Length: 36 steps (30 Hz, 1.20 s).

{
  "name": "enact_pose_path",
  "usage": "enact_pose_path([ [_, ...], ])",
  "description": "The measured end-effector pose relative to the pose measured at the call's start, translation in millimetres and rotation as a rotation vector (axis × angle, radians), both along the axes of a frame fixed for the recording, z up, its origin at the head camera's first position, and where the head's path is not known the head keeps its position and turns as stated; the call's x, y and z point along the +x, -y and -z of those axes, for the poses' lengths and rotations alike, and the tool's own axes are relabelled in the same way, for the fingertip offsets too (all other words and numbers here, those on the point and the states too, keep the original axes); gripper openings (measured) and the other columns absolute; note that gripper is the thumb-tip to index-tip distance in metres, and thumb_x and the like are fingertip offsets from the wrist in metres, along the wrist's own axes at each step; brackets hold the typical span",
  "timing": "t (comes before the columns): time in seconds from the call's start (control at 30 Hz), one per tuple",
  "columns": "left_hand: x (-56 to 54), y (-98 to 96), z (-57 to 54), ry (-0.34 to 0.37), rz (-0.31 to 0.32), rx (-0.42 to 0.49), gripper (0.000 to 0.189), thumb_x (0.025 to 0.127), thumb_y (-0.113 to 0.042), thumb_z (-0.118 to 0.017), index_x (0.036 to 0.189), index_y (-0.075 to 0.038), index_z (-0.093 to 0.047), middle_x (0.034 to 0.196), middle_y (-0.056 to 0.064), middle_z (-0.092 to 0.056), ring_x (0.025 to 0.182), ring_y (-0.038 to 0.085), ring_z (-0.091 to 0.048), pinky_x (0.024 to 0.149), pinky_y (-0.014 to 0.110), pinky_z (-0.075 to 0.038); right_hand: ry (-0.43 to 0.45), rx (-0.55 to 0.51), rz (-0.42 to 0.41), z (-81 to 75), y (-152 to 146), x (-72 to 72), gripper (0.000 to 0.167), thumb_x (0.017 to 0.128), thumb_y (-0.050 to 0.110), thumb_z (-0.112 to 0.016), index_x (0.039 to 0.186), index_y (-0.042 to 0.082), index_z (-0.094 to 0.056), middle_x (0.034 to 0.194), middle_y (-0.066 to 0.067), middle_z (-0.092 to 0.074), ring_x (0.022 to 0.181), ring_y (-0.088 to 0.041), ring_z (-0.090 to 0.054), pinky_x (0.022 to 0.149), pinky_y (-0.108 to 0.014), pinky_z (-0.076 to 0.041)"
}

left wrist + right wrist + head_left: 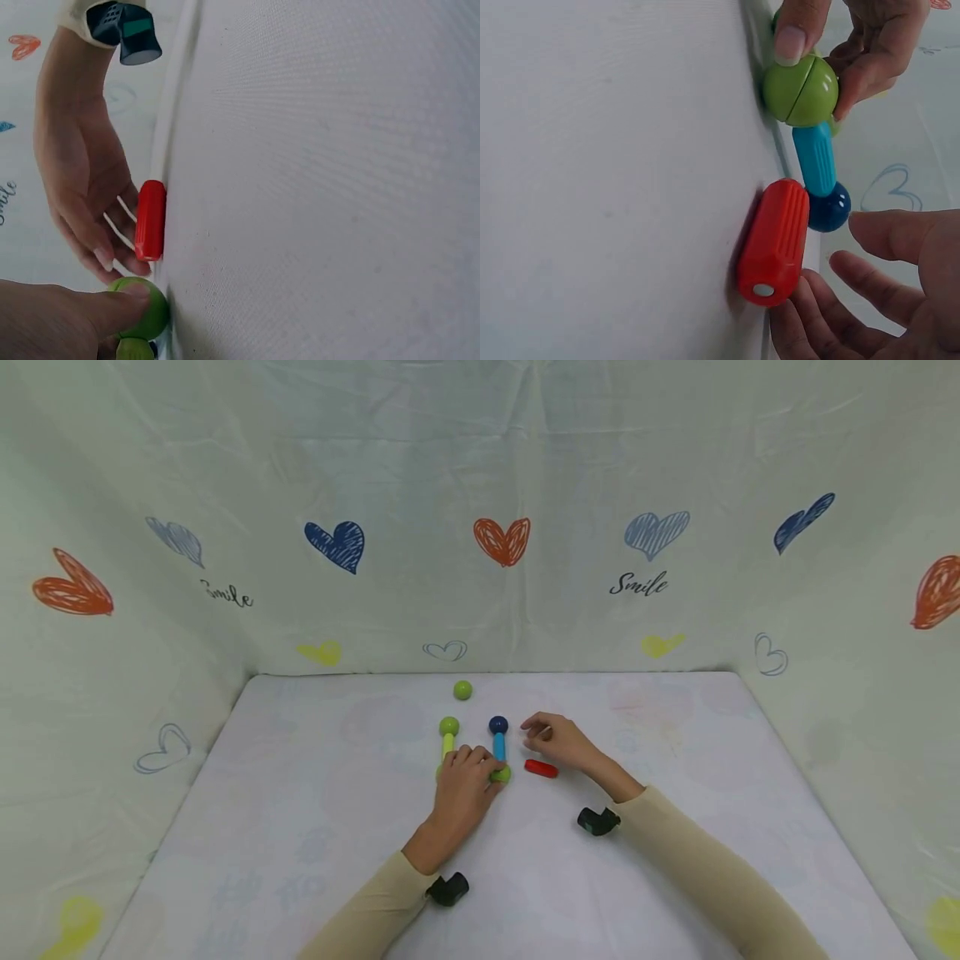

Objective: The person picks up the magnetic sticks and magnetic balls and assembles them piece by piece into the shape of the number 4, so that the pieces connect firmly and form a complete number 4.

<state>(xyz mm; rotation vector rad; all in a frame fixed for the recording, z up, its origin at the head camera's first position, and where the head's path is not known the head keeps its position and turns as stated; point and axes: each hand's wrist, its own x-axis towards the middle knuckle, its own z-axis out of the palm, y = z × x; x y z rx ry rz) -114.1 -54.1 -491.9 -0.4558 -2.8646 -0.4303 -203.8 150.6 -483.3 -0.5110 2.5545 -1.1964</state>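
My left hand (463, 789) pinches a green ball (801, 90) between thumb and fingers. This ball sits on the near end of a light blue magnetic rod (498, 746), whose far end carries a dark blue ball (498, 725). Just right of that dark blue ball is my right hand (564, 743), its fingers loosely bent and holding nothing. A red magnetic rod (541, 768) lies on the table below the right hand, apart from the other pieces. Left of the blue rod, a yellow-green rod (447, 744) has a green ball (449, 726) on its far end; the left hand partly hides its near end.
Farther back on the white-covered table (300, 827) lies a single green ball (462, 690). A pale curtain (405, 468) printed with hearts stands behind the table and at its sides. Each wrist wears a small black camera (597, 822).
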Motion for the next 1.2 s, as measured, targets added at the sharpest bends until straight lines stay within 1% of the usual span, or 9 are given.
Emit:
enact_pose_path([
  [0.17, -0.9, 2.5, -2.3, 0.025, 0.009, -0.007, 0.029, 0.086, -0.025, -0.091, 0.113, -0.02, -0.082, 0.108, 0.0, -0.072, 0.104, 0.022, -0.061, 0.097, 0.043, -0.05, -0.035, 0.037, -0.018, 2.1, -13.3, 16.2, 0.025, 0.098, 0.006, -0.071, 0.122, -0.001, -0.07, 0.108, -0.011, -0.072, 0.098, -0.026, -0.07, 0.089, -0.041, -0.06],
  [0.37, -3.6, 8.0, -3.1, 0.058, 0.03, 0.039, 0.03, 0.088, -0.023, -0.089, 0.116, -0.019, -0.08, 0.11, -0.001, -0.073, 0.107, 0.022, -0.06, 0.099, 0.043, -0.049, -0.116, 0.072, -0.071, 0.4, -16.1, 33.0, 0.03, 0.093, 0.004, -0.078, 0.122, -0.001, -0.07, 0.11, -0.01, -0.071, 0.096, -0.023, -0.067, 0.087, -0.039, -0.058],
  [0.5, -5.4, 10.6, -4.1, 0.066, 0.05, 0.059, 0.031, 0.087, -0.021, -0.089, 0.117, -0.019, -0.08, 0.11, -0.001, -0.073, 0.106, 0.021, -0.061, 0.098, 0.043, -0.049, -0.176, 0.109, -0.076, 2.0, -12.3, 40.0, 0.032, 0.091, 0.0, -0.079, 0.121, 0.0, -0.07, 0.109, -0.009, -0.071, 0.095, -0.022, -0.067, 0.086, -0.038, -0.059],
  [0.6, -7.0, 11.9, -4.0, 0.069, 0.067, 0.07, 0.031, 0.087, -0.021, -0.089, 0.117, -0.019, -0.081, 0.108, -0.002, -0.073, 0.104, 0.021, -0.061, 0.095, 0.042, -0.048, -0.197, 0.135, -0.062, 4.1, -9.0, 43.5, 0.03, 0.092, -0.002, -0.079, 0.12, 0.001, -0.071, 0.106, -0.007, -0.07, 0.093, -0.02, -0.066, 0.086, -0.038, -0.058],
  [0.67, -7.9, 12.2, -4.2, 0.077, 0.079, 0.082, 0.031, 0.087, -0.02, -0.089, 0.117, -0.018, -0.081, 0.108, -0.002, -0.074, 0.103, 0.021, -0.061, 0.094, 0.042, -0.048, -0.193, 0.142, -0.05, 4.8, -7.8, 45.7, 0.029, 0.093, -0.002, -0.078, 0.12, 0.002, -0.071, 0.103, -0.005, -0.069, 0.09, -0.017, -0.064, 0.084, -0.037, -0.057],
  [0.8, -9.1, 12.2, -4.4, 0.082, 0.1, 0.081, 0.031, 0.088, -0.022, -0.088, 0.117, -0.017, -0.08, 0.108, -0.002, -0.074, 0.103, 0.021, -0.061, 0.092, 0.041, -0.048, -0.156, 0.097, -0.041, 4.0, -7.6, 51.7, 0.027, 0.095, -0.002, -0.075, 0.121, 0.003, -0.071, 0.098, -0.002, -0.069, 0.086, -0.014, -0.061, 0.08, -0.033, -0.055],
  [1.0, -9.5, 14.8, -4.5, 0.062, 0.127, 0.074, 0.03, 0.088, -0.023, -0.088, 0.116, -0.017, -0.08, 0.108, -0.002, -0.075, 0.102, 0.02, -0.06, 0.091, 0.04, -0.047, -0.062, -0.035, -0.069, 5.1, -5.7, 62.4, 0.027, 0.094, -0.002, -0.071, 0.121, 0.0, -0.071, 0.097, -0.005, -0.072, 0.083, -0.011, -0.063, 0.074, -0.026, -0.054],
  [1.13, -10.0, 16.0, -4.9, 0.059, 0.136, 0.06, 0.029, 0.088, -0.024, -0.088, 0.116, -0.017, -0.081, 0.108, -0.002, -0.075, 0.101, 0.02, -0.06, 0.091, 0.04, -0.047, 0.051, -0.134, -0.055, 8.1, -3.5, 69.0, 0.028, 0.094, 0.0, -0.069, 0.122, -0.002, -0.069, 0.096, -0.007, -0.071, 0.081, -0.011, -0.063, 0.069, -0.024, -0.053],
  [1.2, -10.2, 16.4, -5.1, 0.057, 0.137, 0.051, 0.029, 0.088, -0.023, -0.088, 0.116, -0.017, -0.081, 0.108, -0.002, -0.075, 0.101, 0.02, -0.06, 0.091, 0.039, -0.047, 0.126, -0.192, -0.042, 9.0, -1.8, 72.2, 0.028, 0.095, 0.002, -0.068, 0.123, -0.005, -0.067, 0.097, -0.008, -0.07, 0.08, -0.013, -0.064, 0.069, -0.023, -0.053],
])
